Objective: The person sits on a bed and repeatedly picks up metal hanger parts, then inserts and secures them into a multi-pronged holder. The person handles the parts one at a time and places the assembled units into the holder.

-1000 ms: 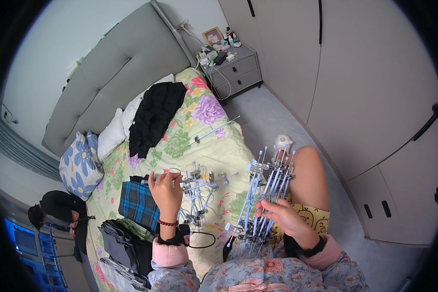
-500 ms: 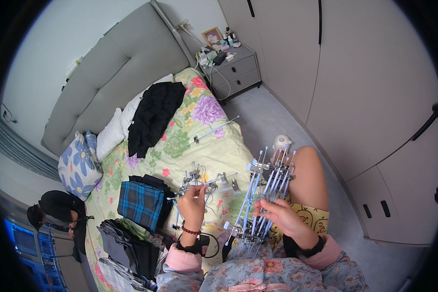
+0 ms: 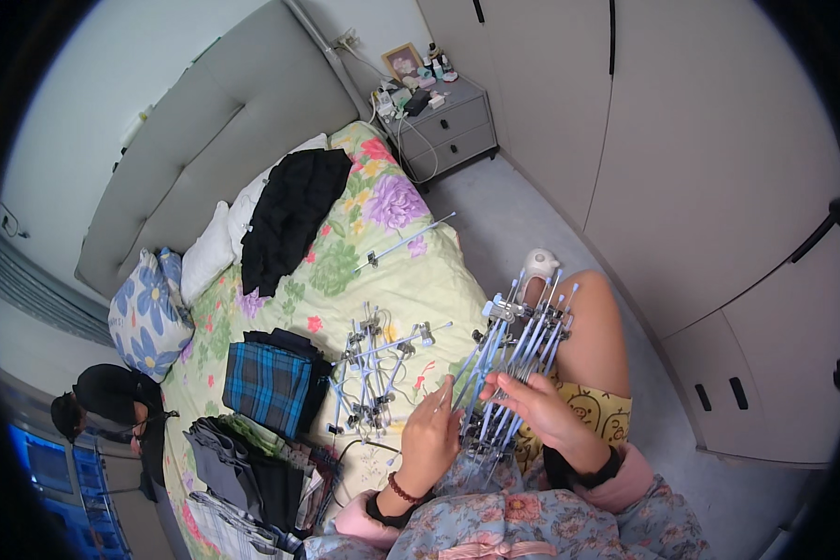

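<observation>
My right hand [image 3: 539, 408] is closed round the hooks of a bundle of clip hangers [image 3: 532, 341], held over my lap. The hangers have pale blue bars and tips with silver metal clips. At the bundle's left side, my left hand [image 3: 429, 437] has its fingers pinched together on one clip hanger [image 3: 469, 364], which lies against the others; its hook is partly hidden by the fingers. A loose pile of similar hangers [image 3: 371, 378] rests on the bed to the left. Farther off, a single clip hanger [image 3: 406, 245] lies alone on the floral sheet.
Folded plaid clothes [image 3: 269, 378] and a stack of dark garments [image 3: 238, 471] lie on the bed's left part. A black garment [image 3: 294, 219] is spread near the pillows [image 3: 207, 252]. A grey nightstand [image 3: 453, 131] and wardrobe doors [image 3: 681, 187] stand beyond. A person in black [image 3: 112, 401] is at far left.
My left hand has moved right and toward me, from the pile to the bundle, bringing a clip hanger with it. The right hand keeps hold of the bundle, nearly in place.
</observation>
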